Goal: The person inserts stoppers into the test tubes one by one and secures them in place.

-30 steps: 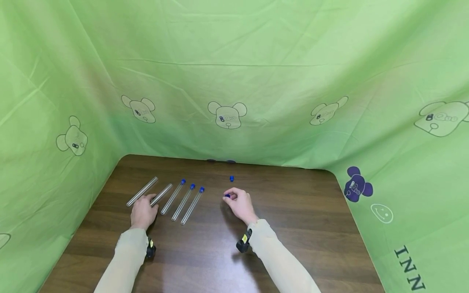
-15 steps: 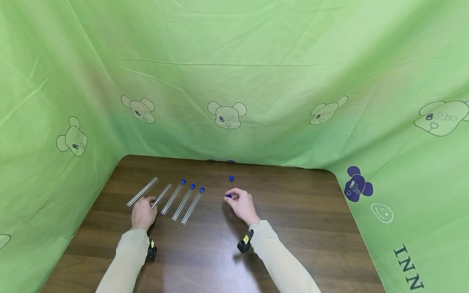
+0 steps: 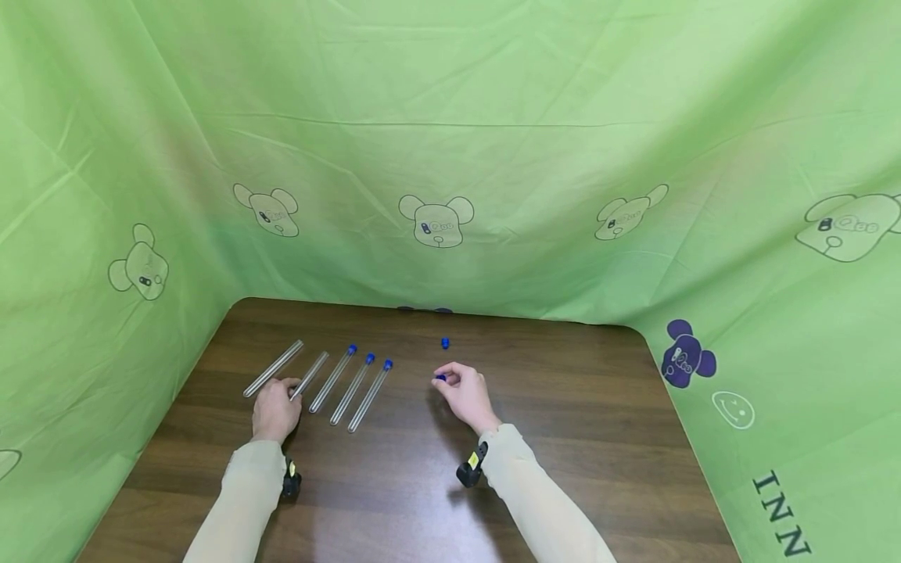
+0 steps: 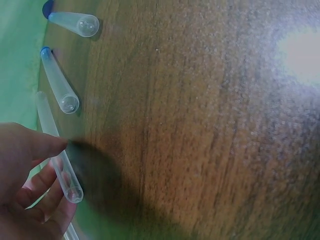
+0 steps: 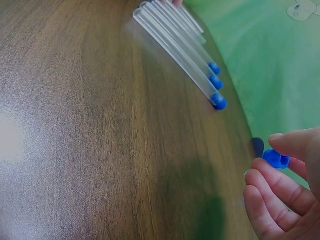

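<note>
My left hand (image 3: 274, 410) pinches a clear test tube (image 3: 310, 374) between thumb and fingers, near its rounded end. This tube has no cap on its far end. In the left wrist view the thumb presses on one side of the tube (image 4: 64, 172), with fingers behind it. My right hand (image 3: 468, 397) holds a small blue cap (image 5: 275, 159) between thumb and index finger, its other fingers curled below. Just right of the left hand lie three test tubes with blue caps, the nearest capped tube (image 3: 332, 381) beside the held one. Another uncapped test tube (image 3: 274, 368) lies to the left.
A second blue cap (image 3: 445, 342) stands on the brown wooden table (image 3: 563, 391), beyond the right hand. Green cloth (image 3: 436, 156) with printed bear heads rises behind the table and along both sides.
The held tube has shifted slightly left and toward me with the left hand's fingers. My right hand has drifted a little to the right with the cap.
</note>
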`<state>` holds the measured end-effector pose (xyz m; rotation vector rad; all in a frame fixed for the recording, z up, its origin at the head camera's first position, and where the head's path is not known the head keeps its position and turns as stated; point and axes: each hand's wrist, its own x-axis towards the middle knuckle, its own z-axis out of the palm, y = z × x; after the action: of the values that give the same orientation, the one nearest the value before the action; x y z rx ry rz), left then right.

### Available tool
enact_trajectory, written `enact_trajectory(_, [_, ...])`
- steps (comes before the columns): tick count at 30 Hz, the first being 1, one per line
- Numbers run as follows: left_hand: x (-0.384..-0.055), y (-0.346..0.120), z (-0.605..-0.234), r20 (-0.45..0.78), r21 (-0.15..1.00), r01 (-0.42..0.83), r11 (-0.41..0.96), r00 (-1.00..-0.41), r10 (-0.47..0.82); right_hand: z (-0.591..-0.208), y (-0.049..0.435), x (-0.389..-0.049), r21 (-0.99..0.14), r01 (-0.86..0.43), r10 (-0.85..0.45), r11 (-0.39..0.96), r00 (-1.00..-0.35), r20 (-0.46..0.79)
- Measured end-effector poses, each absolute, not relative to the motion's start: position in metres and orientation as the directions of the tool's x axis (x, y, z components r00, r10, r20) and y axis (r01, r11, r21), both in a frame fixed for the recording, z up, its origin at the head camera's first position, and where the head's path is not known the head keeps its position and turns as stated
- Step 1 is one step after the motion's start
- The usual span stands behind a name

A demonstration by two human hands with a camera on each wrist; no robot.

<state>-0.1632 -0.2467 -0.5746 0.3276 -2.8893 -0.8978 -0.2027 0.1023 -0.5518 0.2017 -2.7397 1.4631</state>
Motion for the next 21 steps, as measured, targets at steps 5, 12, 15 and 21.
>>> enact_trajectory(5, [-0.1632,-0.2464,-0.5739,0.034,0.576,-0.170,0.800,-0.972,-0.232,-0.5514,0.1031,-0.2022,-0.825,-0.133,-0.097,0.550,-0.991,0.094])
enact_trajectory(12, [-0.1648,-0.2447,-0.5720,0.043,0.587,-0.167,0.793,-0.971,-0.236,-0.5503,0.1041,-0.2020,-0.833,-0.117,-0.092,0.541,-0.993,0.080])
enact_trajectory(15, [-0.1655,-0.2438,-0.5712,0.062,0.589,-0.155,0.793,-0.970,-0.235,-0.5501,0.1045,-0.2022,-0.835,-0.112,-0.091,0.539,-0.993,0.074])
enact_trajectory(21, [-0.1688,-0.2418,-0.5696,0.076,0.603,-0.139,0.786,-0.970,-0.231,-0.5498,0.1052,-0.2013,-0.851,-0.097,-0.093,0.516,-0.994,0.056])
